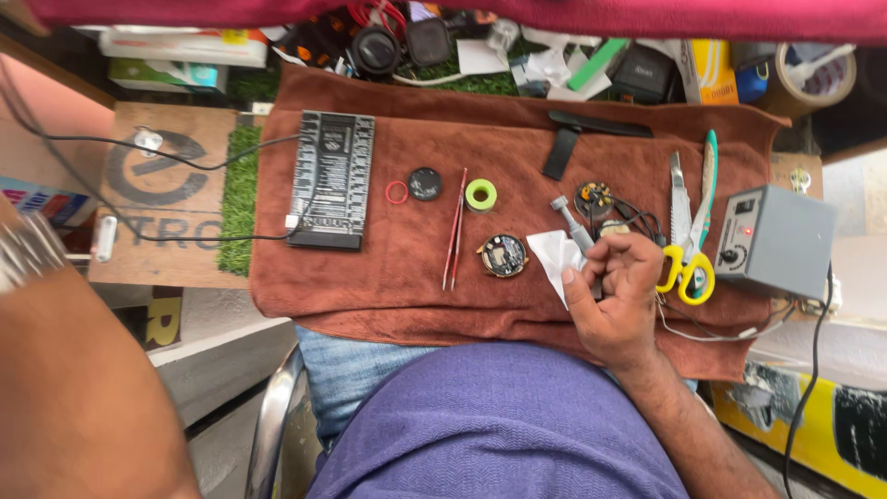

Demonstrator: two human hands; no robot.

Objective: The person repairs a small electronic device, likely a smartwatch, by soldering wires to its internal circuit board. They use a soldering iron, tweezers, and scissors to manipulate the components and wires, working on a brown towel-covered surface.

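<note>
My right hand (617, 298) is closed around a slim grey tool (570, 220) whose head points away from me, and it also pinches a crumpled white tissue (552, 256). Just left of the tissue an opened round watch body (504, 255) lies on the brown towel (388, 286). A small round part with dark wires (594, 198) sits just beyond my knuckles. Only my left forearm (74, 388) and a metal wristband (26, 251) show at the left edge; the hand itself is out of frame.
Red tweezers (455, 229), a green tape roll (480, 194), a red ring (396, 192), a black disc (425, 184) and a black board (333, 178) lie on the towel. Yellow-handled scissors (688, 268) and a grey box with a red light (774, 238) sit right. Clutter lines the far edge.
</note>
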